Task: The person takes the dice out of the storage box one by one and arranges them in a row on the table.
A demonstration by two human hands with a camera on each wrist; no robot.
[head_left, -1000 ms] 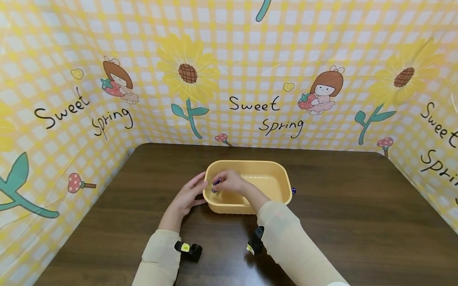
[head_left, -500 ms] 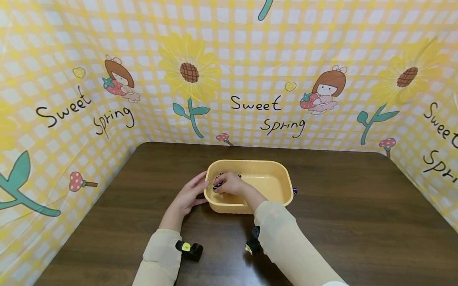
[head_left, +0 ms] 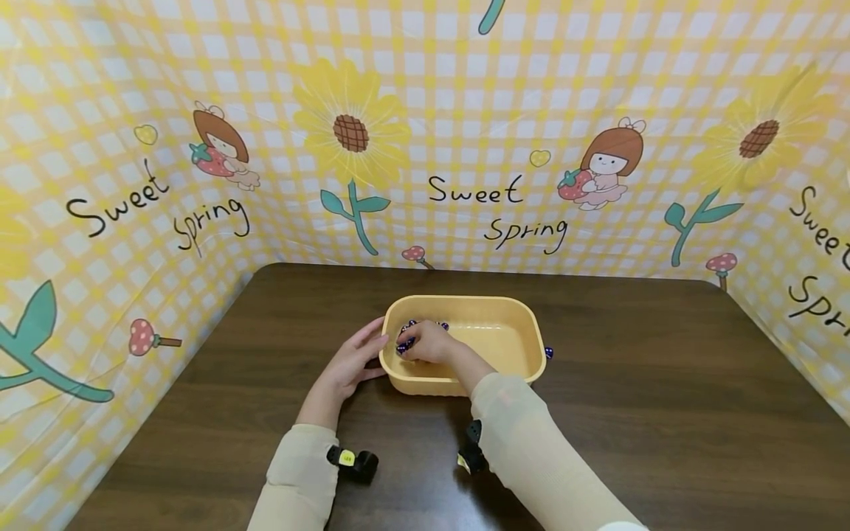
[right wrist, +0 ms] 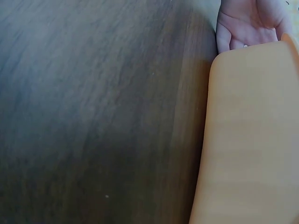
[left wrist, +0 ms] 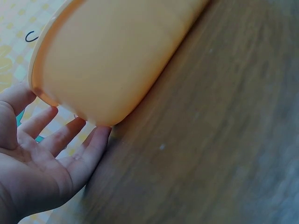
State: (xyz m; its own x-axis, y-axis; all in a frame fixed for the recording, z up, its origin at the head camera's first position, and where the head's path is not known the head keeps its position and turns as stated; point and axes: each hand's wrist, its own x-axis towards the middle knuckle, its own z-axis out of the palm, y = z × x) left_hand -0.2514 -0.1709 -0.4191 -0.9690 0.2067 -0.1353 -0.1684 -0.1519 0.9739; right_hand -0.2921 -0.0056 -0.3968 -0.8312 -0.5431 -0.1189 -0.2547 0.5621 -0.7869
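A yellow plastic tub (head_left: 498, 346) stands on the table. My left hand (head_left: 352, 363) is at its left end; the left wrist view has these fingers (left wrist: 96, 147) fairly straight against the outer wall, thumb by the rim. My right hand (head_left: 428, 343) reaches down inside the tub's left half, fingers curled at several small dark blue dice (head_left: 406, 344) with white dots. More dice (head_left: 443, 325) show just behind that hand. Its fingertips are partly hidden, and the right wrist view shows only the tub's side and my left palm (right wrist: 247, 23).
One dark blue die (head_left: 549, 352) is outside the tub, at its right end. The brown wooden table (head_left: 664, 383) extends on both sides. A yellow checked cloth (head_left: 465, 133) with printed flowers hangs behind and at the sides. Black wrist cameras (head_left: 358, 464) sit on both forearms.
My right hand has lowered slightly in the tub, and more dice show around its fingers and behind it than one second ago. My left hand stays at the tub's left end.
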